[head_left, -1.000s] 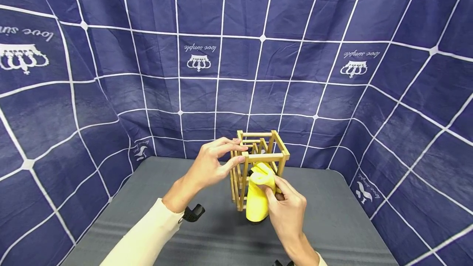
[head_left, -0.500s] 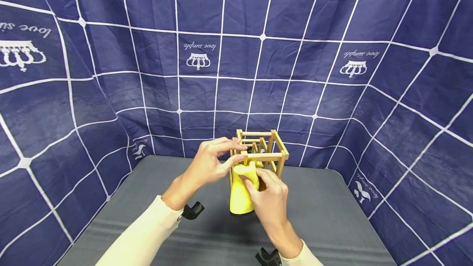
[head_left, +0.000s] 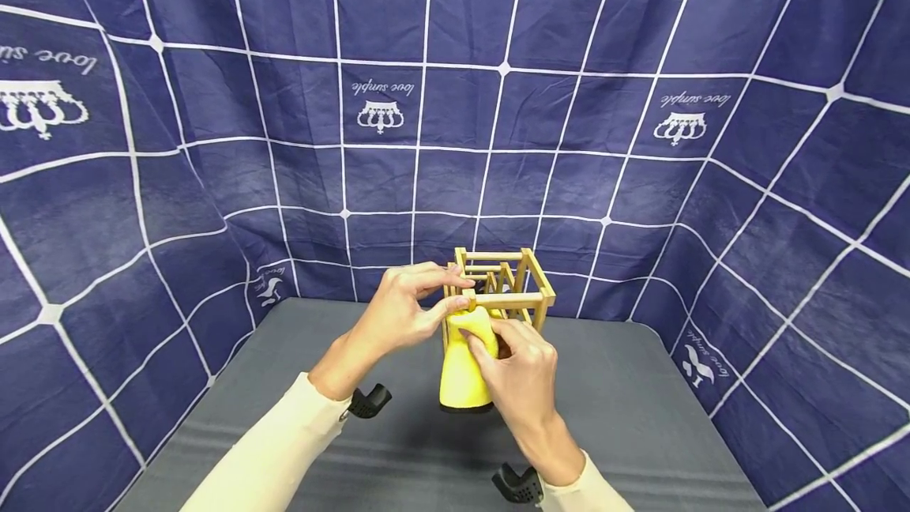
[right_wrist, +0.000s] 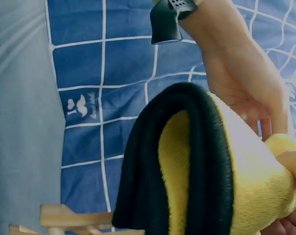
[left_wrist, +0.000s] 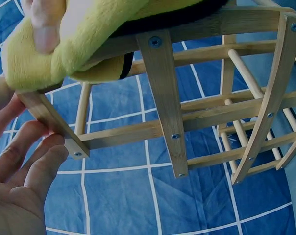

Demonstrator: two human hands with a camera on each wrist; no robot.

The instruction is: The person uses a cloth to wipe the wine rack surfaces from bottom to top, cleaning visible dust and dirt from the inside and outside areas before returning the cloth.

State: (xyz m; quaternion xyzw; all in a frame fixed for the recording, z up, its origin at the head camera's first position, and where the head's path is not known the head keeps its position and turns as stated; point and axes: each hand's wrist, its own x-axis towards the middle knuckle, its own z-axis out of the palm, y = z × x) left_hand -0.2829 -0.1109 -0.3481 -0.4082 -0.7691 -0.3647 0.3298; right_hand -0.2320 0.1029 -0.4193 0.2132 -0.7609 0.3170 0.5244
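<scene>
A small wooden rack (head_left: 508, 301) of slats and dowels stands on the grey surface. My left hand (head_left: 408, 306) holds its near left top corner, thumb in front and fingers over the top. Against that same corner, my right hand (head_left: 522, 366) pinches a folded yellow cloth (head_left: 464, 374), whose lower part hangs down over the rack's near left post. In the left wrist view, the cloth (left_wrist: 35, 58) wraps over the end of a rail beside the left fingers (left_wrist: 42, 169). Its black hem (right_wrist: 138, 161) faces the right wrist camera.
A grey padded surface (head_left: 640, 417) lies under the rack. Dark blue sheets (head_left: 455, 109) with a white grid rise behind and on both sides. Each wrist wears a black camera mount (head_left: 370, 401).
My right hand has moved left with the cloth, from in front of the rack's open side to its near left post and top corner. The left hand has stayed on the rack.
</scene>
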